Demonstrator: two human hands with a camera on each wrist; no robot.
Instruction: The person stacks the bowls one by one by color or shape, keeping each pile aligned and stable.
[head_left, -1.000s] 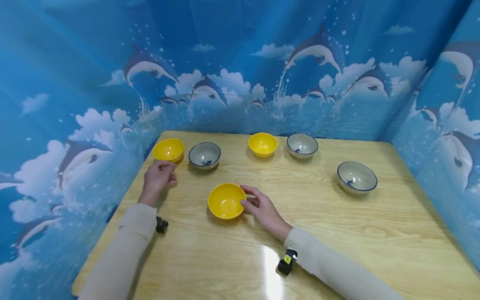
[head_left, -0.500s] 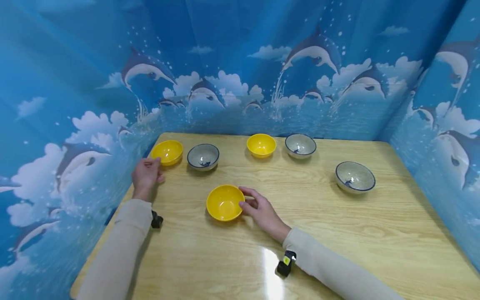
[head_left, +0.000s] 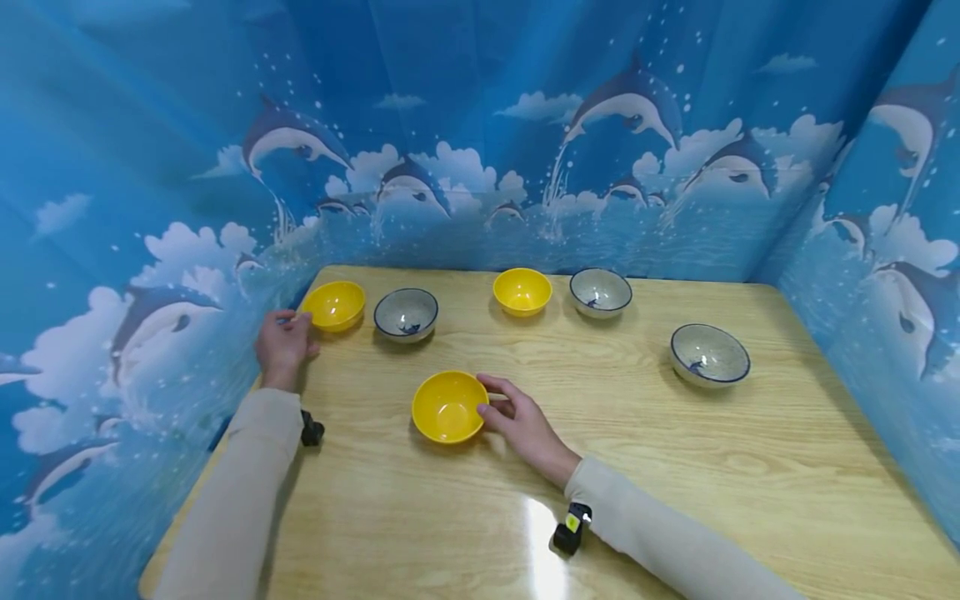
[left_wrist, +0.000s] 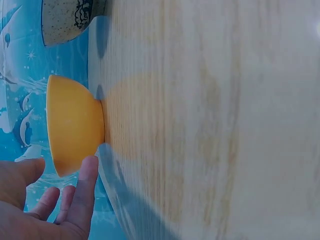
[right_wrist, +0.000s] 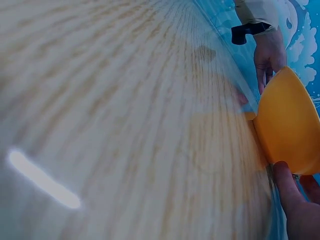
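In the head view, my right hand (head_left: pixel 528 429) pinches the right side of a yellow bowl (head_left: pixel 448 408) at the middle of the table, thumb at its rim. The right wrist view shows that yellow bowl (right_wrist: pixel 287 122) from the side with my fingers at its lower end. My left hand (head_left: pixel 283 346) is at the left side of another yellow bowl (head_left: pixel 335 306) in the back left corner. In the left wrist view, thumb and fingers are spread apart, with fingertips (left_wrist: pixel 89 167) right at the wall of this yellow bowl (left_wrist: pixel 75 125).
Beside the left yellow bowl stands a grey bowl with a blue rim (head_left: pixel 406 317). Farther right along the back are a third yellow bowl (head_left: pixel 522 292) and a second grey bowl (head_left: pixel 601 293). Another grey bowl (head_left: pixel 709 356) stands at the right. A dolphin-print curtain (head_left: pixel 465 133) borders the wooden table (head_left: pixel 637 467).
My left hand has moved left, from in front of the back left yellow bowl to its left side. The right hand keeps its hold on the middle yellow bowl.
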